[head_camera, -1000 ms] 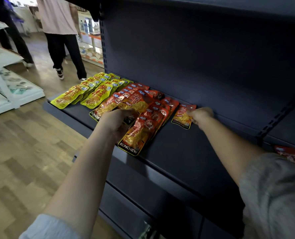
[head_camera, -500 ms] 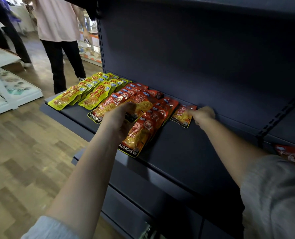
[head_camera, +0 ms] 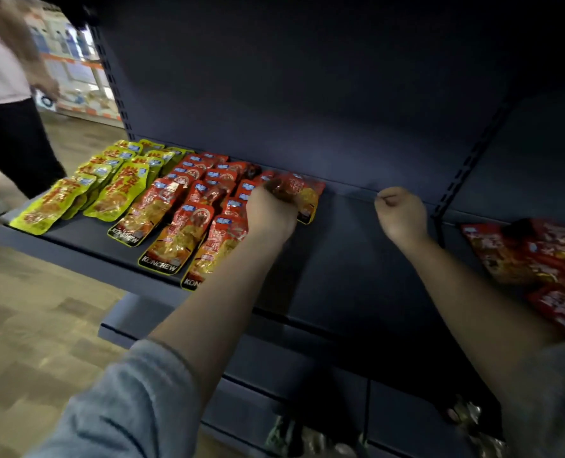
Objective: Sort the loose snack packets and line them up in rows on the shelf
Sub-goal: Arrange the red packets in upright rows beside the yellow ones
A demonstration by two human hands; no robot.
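Observation:
On the dark shelf (head_camera: pixel 340 266), yellow snack packets (head_camera: pixel 76 193) lie in two overlapping rows at the left. Red snack packets (head_camera: pixel 182 223) form rows beside them. My left hand (head_camera: pixel 268 216) reaches over the rightmost red row and grips a red packet (head_camera: pixel 307 196) by its top, at the back of the shelf. Further right, my right hand (head_camera: pixel 401 213) hovers over bare shelf, curled into a fist with nothing in it. A loose pile of red packets (head_camera: pixel 539 256) lies on the neighbouring shelf section at the far right.
A slotted upright (head_camera: pixel 466 163) divides the two shelf sections. A lower shelf (head_camera: pixel 241 375) juts out beneath, with shiny packets (head_camera: pixel 469 414) in the dark below. A person in a pink top (head_camera: pixel 0 77) stands at the left on the wooden floor (head_camera: pixel 36 325).
My right hand let go of the single red packet and drew away to the right. My left hand left the front rows and moved right onto that packet. The view shifted right.

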